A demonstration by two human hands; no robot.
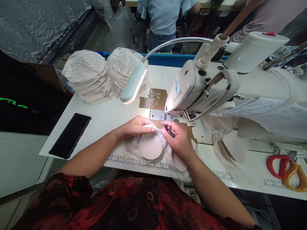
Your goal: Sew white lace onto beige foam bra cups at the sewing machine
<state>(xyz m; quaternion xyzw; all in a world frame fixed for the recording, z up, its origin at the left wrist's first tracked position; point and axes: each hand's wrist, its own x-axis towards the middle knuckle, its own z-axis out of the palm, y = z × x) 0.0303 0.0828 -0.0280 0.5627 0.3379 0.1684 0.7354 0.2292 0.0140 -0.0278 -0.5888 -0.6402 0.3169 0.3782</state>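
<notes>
My left hand (pixel 141 125) pinches the upper edge of a white lace bra cup (pixel 150 147) with a smooth pale round lining facing up. In my right hand (pixel 177 137) is a pair of dark thread snips (pixel 169 129), its tip pointing at the lace edge near my left fingertips. The right fingers are also close to the same edge; whether they touch it I cannot tell. A second pale cup (pixel 179 161) hangs partly hidden under my right hand and wrist. Just beyond both hands are the needle and presser foot (pixel 166 115) of the sewing machine (pixel 184 86).
Two stacks of lace cups (pixel 86 75) stand at the back left, near a lamp (pixel 134 83) on a bent neck. A black phone (pixel 70 135) lies left. On the right are more lace pieces (pixel 230 148) and red-and-orange-handled scissors (pixel 286 172). A person (pixel 161 19) sits beyond the table.
</notes>
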